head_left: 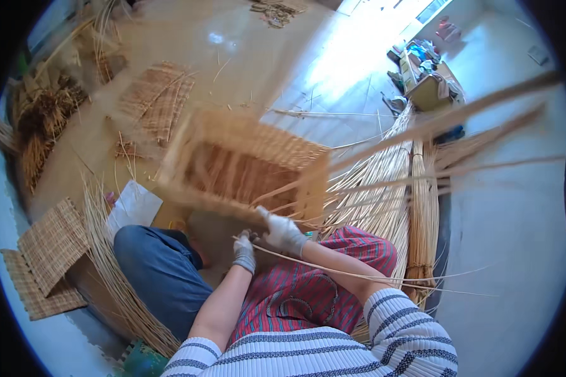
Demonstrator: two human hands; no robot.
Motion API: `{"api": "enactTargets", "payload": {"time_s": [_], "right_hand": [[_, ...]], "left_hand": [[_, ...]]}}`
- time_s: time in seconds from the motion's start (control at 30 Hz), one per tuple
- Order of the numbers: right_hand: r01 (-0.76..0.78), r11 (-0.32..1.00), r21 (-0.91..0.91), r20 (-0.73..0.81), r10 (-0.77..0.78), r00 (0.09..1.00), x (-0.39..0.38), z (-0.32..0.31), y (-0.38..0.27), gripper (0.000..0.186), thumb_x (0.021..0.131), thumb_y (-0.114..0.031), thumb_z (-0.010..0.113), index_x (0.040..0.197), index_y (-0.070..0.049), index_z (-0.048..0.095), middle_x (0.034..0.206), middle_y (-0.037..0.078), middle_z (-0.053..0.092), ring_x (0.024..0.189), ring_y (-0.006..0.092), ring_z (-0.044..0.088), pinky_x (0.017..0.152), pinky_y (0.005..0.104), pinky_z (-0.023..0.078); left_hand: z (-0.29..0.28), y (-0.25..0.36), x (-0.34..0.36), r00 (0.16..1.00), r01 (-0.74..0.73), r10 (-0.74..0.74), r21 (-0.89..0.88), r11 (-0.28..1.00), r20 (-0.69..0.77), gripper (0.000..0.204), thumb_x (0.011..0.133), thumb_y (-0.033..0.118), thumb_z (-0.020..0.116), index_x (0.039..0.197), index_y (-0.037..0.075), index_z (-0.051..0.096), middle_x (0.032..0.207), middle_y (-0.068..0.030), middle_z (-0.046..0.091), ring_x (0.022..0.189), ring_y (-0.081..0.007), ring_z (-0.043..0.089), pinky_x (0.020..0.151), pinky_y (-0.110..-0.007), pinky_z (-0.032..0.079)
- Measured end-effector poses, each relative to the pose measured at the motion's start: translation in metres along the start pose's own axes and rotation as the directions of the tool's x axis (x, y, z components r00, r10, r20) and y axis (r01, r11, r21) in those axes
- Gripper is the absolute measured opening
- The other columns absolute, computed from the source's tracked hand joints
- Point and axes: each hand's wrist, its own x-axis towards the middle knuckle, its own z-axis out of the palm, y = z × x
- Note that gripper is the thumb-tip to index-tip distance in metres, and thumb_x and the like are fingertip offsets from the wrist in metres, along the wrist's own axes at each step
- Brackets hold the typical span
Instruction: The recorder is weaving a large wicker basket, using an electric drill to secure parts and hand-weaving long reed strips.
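A rectangular woven basket (233, 207) is tilted in front of my knees, its open side facing me, smeared by motion. My right hand (284, 232), in a pale glove, is closed at the basket's near rim. Just left of it and lower, my gloved left hand (244, 251) is closed with its fingertips together. From those fingertips a thin cane strand (358, 275) runs right, beneath my right hand and over my forearm. Several long loose strands (383, 151) stick out from the basket's right side toward the upper right, also blurred.
Woven panels lie on the floor beyond the basket (163, 103) and at far left (53, 245). A spread of pale canes (383, 182) and a tied bundle (423, 213) lie to my right. A cluttered box (431, 88) stands far right. White paper (135, 204) is by my left knee.
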Motion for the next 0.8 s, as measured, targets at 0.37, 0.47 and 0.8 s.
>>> {"api": "enactTargets", "payload": {"time_s": [0.37, 0.47, 0.8], "right_hand": [[-0.317, 0.911, -0.263, -0.310, 0.232, 0.922, 0.153, -0.060, 0.100, 0.056, 0.085, -0.016, 0.054, 0.140, -0.025, 0.050, 0.105, 0.017, 0.072, 0.098, 0.0352, 0.070, 0.085, 0.0457, 0.055], [-0.608, 0.784, -0.125, -0.290, 0.557, 0.778, 0.141, -0.087, 0.098, 0.062, 0.085, -0.010, 0.050, 0.147, -0.012, 0.043, 0.102, 0.021, 0.072, 0.093, 0.0353, 0.070, 0.085, 0.0440, 0.055], [-0.193, 0.961, -0.199, 0.028, 0.202, 0.979, 0.063, -0.051, -0.006, 0.042, 0.086, -0.019, 0.059, 0.128, -0.021, 0.058, 0.088, 0.016, 0.071, 0.085, 0.0355, 0.069, 0.077, 0.0445, 0.054]], "left_hand": [[-0.074, 0.066, 0.014, 0.970, -0.146, 0.052, -0.395, 0.907, -0.239, 0.023, 0.098, 0.034, 0.052, 0.096, 0.013, 0.060, 0.078, -0.0062, 0.066, 0.058, -0.0208, 0.061, 0.050, -0.032, 0.052], [-0.084, 0.121, 0.005, 0.867, -0.412, 0.281, -0.273, 0.869, -0.412, 0.028, 0.096, 0.039, 0.056, 0.103, 0.013, 0.063, 0.086, -0.0060, 0.066, 0.068, -0.0182, 0.063, 0.052, -0.030, 0.052], [0.019, 0.055, -0.039, 0.996, -0.012, 0.018, -0.070, 0.997, 0.082, 0.035, 0.094, 0.046, 0.064, 0.093, 0.011, 0.064, 0.072, -0.0053, 0.064, 0.054, -0.0142, 0.058, 0.046, -0.030, 0.046]]}}
